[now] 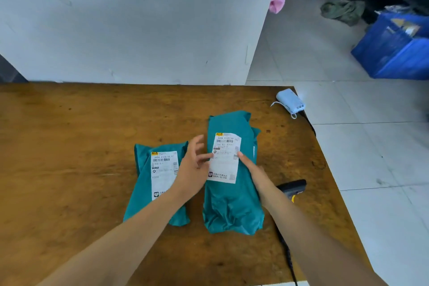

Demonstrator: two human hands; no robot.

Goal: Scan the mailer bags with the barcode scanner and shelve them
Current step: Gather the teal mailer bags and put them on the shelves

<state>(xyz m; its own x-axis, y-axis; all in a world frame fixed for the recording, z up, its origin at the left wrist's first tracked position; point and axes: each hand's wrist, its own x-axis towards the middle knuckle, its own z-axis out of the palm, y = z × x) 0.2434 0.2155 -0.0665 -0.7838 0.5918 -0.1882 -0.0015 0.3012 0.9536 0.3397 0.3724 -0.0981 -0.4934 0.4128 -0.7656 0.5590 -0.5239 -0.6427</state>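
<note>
Lying side by side on the wooden table (69,146) are two teal mailer bags, both label-up. The left bag (148,193) is flatter and partly hidden under the person's left forearm; the right bag (232,206) is longer and plumper, and it sits just beside the first without clearly touching it. Both hands are over the right bag. The left hand (193,167) has its fingers spread apart and slightly curled, fingertips at the left edge of the white shipping label (226,158), gripping nothing. The right hand (251,169) lies along the bag's right side with its fingers straight and together, one fingertip pressing on the label's right edge; it holds nothing either.

The bags look like thin plastic film around something soft, judging by the wrinkles and the bunched lower end of the right bag. They will probably be light, floppy and a little slick, sagging if lifted by one corner. A sensible hold would be a pinch across the bulky middle or both long sides, keeping the label flat and facing up so the barcode near its top reads cleanly. Creases across the label could spoil a scan, so smoothing it seems useful.

The barcode scanner (293,187) lies on the table just right of the right forearm, untouched, its cable (287,253) trailing toward the near edge. A pale blue power bank (290,101) sits at the far right corner, well apart.
</note>
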